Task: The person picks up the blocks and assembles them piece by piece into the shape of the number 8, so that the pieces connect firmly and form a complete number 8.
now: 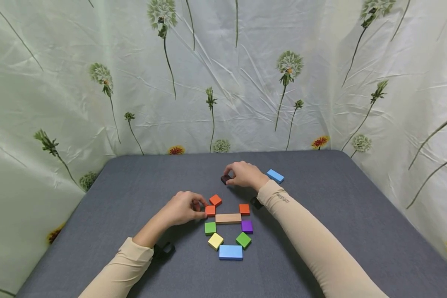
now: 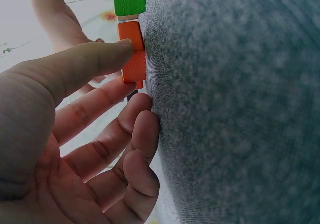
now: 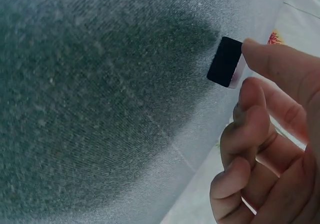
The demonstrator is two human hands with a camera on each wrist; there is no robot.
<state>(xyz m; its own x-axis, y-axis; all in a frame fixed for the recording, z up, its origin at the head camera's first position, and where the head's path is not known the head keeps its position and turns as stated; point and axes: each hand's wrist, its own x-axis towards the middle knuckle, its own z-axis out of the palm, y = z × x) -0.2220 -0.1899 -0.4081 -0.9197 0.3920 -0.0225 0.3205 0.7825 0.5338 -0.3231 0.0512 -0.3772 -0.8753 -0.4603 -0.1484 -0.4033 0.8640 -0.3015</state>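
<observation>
My left hand (image 1: 182, 208) pinches an orange-red block (image 1: 210, 211) between thumb and forefinger; the other fingers curl loosely in the left wrist view. A second orange-red block (image 1: 215, 200) sits tilted just beyond it. Farther back, my right hand (image 1: 243, 174) holds a small dark block (image 3: 224, 62) by its edge with thumb and fingertips, low over the cloth; whether it touches the cloth I cannot tell. Beside the left hand's block lies a long plain wooden block (image 1: 228, 219), with another orange-red block (image 1: 244, 209) at its far right corner.
Nearer me, a green block (image 1: 210, 228), a yellow block (image 1: 215, 241), a blue block (image 1: 231, 252), another green block (image 1: 243, 240) and a purple block (image 1: 247, 227) form a curve. A second blue block (image 1: 275, 176) lies right of my right hand. Grey cloth (image 1: 134, 190) covers the table.
</observation>
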